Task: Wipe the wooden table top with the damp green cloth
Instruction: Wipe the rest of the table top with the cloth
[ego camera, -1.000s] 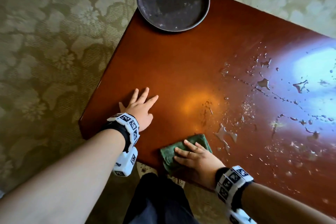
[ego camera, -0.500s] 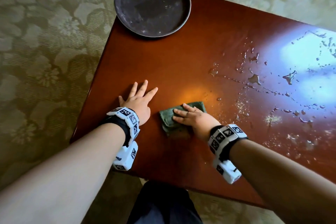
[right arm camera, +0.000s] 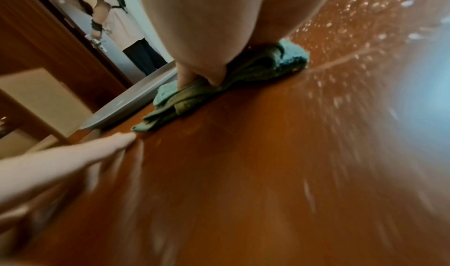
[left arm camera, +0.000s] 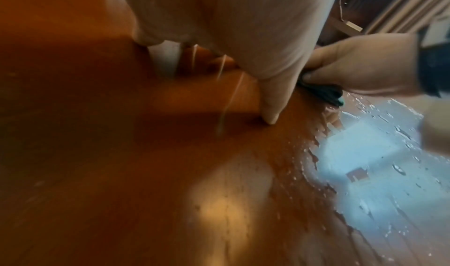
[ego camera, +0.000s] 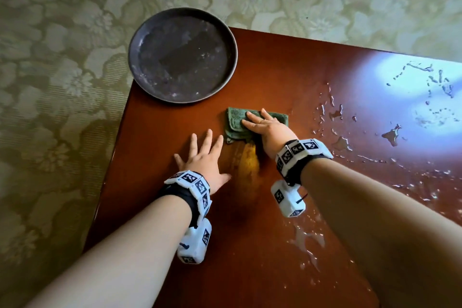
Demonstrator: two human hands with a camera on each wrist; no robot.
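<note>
The folded green cloth (ego camera: 235, 122) (right arm camera: 255, 64) lies on the glossy red-brown wooden table top (ego camera: 287, 77), just in front of a dark plate. My right hand (ego camera: 265, 126) lies flat on the cloth with straight fingers and presses it onto the wood. A dark edge of the cloth (left arm camera: 324, 92) shows under that hand in the left wrist view. My left hand (ego camera: 205, 157) rests palm down on bare wood, fingers spread, to the left of the cloth and nearer me. Its fingertips (right arm camera: 121, 137) come close to the cloth's near corner.
A dark round plate (ego camera: 182, 55) sits on the table's far left corner, overhanging the edge. Water drops and small puddles (ego camera: 390, 135) cover the right half, under a bright window reflection. More drops (ego camera: 307, 240) lie beneath my right forearm. Patterned flooring (ego camera: 62, 82) surrounds the table.
My right hand has pushed the cloth from the table's near edge away from me, up toward the plate. My left hand has stayed flat on the wood.
</note>
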